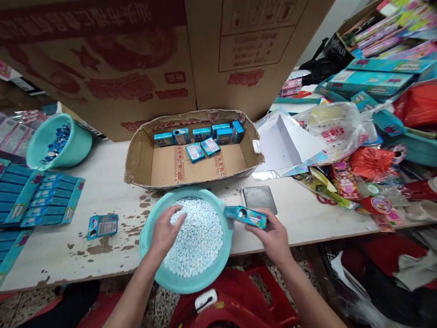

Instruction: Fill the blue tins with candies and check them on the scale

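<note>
A turquoise basin (150, 218) full of small pale-blue candies (198, 237) stands at the table's front edge. My left hand (167, 230) is over the left part of the candies, thumb and fingers apart, with nothing visible between them. To the right of the basin, my right hand (273, 234) grips a small blue candy box (251, 217) by its right end. A round dark opening shows on the box, and its left end reaches the basin's rim. Another blue box (103, 226) lies on the table to the left.
Behind the basin is a cut-down cardboard tray (164, 175) with several blue boxes (201, 134). A small scale (260, 198) sits right of the basin. A turquoise bucket (80, 146) and blue display cartons (56, 198) stand left. Bags and packets (344, 180) crowd the right.
</note>
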The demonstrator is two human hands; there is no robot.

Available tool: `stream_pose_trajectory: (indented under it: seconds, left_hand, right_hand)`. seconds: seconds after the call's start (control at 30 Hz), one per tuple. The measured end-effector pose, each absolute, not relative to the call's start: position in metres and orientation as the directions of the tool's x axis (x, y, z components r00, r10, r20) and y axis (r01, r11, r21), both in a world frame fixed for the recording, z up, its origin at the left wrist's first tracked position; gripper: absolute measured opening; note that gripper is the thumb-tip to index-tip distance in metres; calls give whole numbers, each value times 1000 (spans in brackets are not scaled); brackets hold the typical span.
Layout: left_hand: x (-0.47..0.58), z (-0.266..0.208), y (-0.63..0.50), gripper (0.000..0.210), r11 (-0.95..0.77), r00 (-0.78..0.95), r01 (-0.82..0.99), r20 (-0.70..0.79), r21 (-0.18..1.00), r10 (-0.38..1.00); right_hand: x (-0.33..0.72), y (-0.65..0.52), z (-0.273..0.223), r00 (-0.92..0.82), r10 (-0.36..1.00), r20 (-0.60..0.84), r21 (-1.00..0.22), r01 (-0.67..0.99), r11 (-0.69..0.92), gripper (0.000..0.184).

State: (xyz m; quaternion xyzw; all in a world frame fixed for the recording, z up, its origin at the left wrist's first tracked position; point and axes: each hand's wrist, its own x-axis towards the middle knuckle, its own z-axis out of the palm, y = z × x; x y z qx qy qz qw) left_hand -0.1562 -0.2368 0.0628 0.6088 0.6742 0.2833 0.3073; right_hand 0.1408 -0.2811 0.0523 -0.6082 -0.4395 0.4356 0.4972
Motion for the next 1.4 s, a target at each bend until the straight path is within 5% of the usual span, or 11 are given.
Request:
stream_pose_trajectory:
  seconds: [0.17, 0.3, 0.43, 0.53, 0.67, 0.77, 0.87, 0.93, 1.0, 1.2, 1.4]
  left_hand:
    - [-138, 69, -100, 38, -92, 47, 820, 94, 565, 994]
    - [-115, 26, 18, 86, -157, 232, 921, -180, 357, 956]
    - [-101, -11, 63, 108, -104, 217, 934, -312, 342, 925]
    - [-100, -11, 65, 99, -80, 211, 931, -346, 356, 914]
    - [-99, 36, 33, 80, -129, 285, 881, -293, 455, 913]
    - [-88, 86, -37, 84, -392, 484, 748, -37, 535, 874]
    - [-78, 114, -127, 71, -615, 700, 616, 16, 492, 714]
    - [-81, 111, -175, 68, -655, 780, 532, -9, 536, 626]
    - [-97, 89, -205, 70, -567, 684, 575, 34, 590, 729]
    - [-140, -26, -226, 42, -104, 154, 891, -79, 442, 985]
    - [-91, -47, -269, 37, -204, 303, 895, -206, 397, 930]
  right_hand:
    - [208, -251, 4, 517, 849, -106, -961, 165, -220, 51]
    - [227, -237, -26, 524, 844, -119, -944, 204, -260, 52]
    - [227, -247, -26, 548, 832, -82, -921, 278, -274, 69]
    - [219, -266, -7, 622, 775, 115, -892, 408, -195, 74]
    - [196, -285, 24, 635, 731, 251, -920, 391, -24, 47]
    - [172, -276, 46, 491, 871, 7, -992, 111, -55, 38]
    - [148, -250, 61, 70, 978, -198, -966, -184, -182, 53]
    - [134, -236, 64, -133, 960, -247, -945, -184, -269, 50]
    - [120, -234, 60, -193, 942, -274, -945, -125, -301, 42]
    - [78, -279, 20, 38, 969, -245, -967, -89, -241, 43]
    - [57, -293, -2, 267, 957, -115, -987, 80, -141, 42]
